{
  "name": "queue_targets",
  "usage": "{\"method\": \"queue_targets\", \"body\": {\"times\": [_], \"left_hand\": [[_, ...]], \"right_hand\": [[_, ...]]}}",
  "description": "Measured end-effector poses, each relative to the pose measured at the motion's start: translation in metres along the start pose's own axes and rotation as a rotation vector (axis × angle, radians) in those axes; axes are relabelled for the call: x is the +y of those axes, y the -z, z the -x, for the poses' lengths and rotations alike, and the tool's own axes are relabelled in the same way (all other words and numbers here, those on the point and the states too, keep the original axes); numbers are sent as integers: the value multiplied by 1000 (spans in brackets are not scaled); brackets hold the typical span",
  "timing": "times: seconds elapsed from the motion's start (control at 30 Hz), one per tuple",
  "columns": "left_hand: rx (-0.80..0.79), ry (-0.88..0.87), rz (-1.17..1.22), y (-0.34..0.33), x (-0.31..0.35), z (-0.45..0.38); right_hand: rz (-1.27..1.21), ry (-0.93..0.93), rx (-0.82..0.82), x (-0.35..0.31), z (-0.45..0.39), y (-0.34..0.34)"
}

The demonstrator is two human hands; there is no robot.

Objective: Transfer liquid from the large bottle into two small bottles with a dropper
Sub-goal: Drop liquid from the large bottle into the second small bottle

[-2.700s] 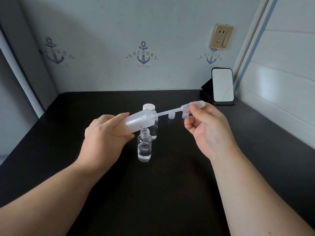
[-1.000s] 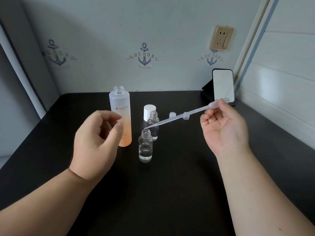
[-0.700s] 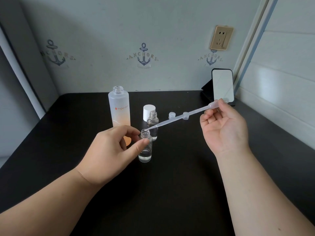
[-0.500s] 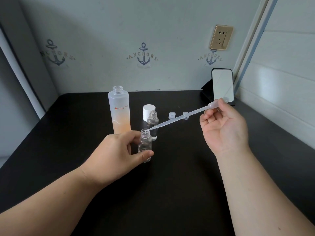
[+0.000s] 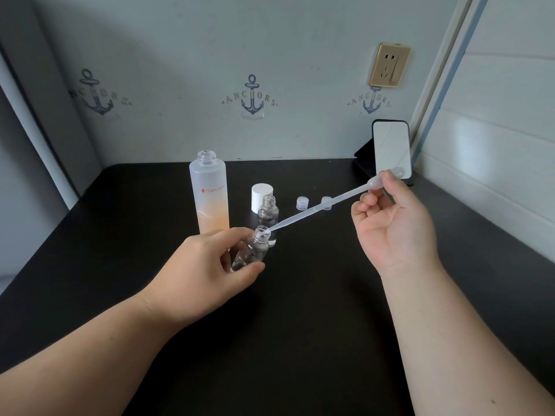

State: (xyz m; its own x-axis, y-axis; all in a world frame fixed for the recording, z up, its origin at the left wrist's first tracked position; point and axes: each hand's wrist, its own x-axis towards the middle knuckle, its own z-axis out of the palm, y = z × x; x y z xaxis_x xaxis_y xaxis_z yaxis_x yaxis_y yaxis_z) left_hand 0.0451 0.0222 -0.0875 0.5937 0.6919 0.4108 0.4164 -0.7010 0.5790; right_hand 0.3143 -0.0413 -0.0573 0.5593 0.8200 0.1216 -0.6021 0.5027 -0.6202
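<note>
Now the right hand [image 5: 393, 223] pinches the dropper [image 5: 318, 210], tip slanting down-left into the left hand's [image 5: 204, 271] tilted small bottle [image 5: 252, 250].

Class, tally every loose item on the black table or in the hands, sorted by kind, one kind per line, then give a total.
Large bottle: 1
Small bottles: 2, near one in the left hand, far one standing
Dropper in the right hand: 1
White cap: 1
Small clear caps: 2
Mirror: 1
Total: 8

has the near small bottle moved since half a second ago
Yes. The near small bottle stood upright in front of the large bottle; now the left hand tips it, mouth leaning right toward the dropper tip.
</note>
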Motion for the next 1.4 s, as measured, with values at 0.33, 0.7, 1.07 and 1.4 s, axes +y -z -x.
{"method": "queue_targets", "body": {"times": [0.33,0.7,1.07,1.4], "left_hand": [[-11,35,17,1,1,0],[-10,28,17,0,-1,0],[-14,36,38,-1,-3,0],[25,-11,90,-1,0,0]], "right_hand": [[48,6,-37,0,-2,1],[63,32,-62,-1,-2,1],[54,34,-20,-1,0,-1],[-58,-26,22,0,0,0]]}}
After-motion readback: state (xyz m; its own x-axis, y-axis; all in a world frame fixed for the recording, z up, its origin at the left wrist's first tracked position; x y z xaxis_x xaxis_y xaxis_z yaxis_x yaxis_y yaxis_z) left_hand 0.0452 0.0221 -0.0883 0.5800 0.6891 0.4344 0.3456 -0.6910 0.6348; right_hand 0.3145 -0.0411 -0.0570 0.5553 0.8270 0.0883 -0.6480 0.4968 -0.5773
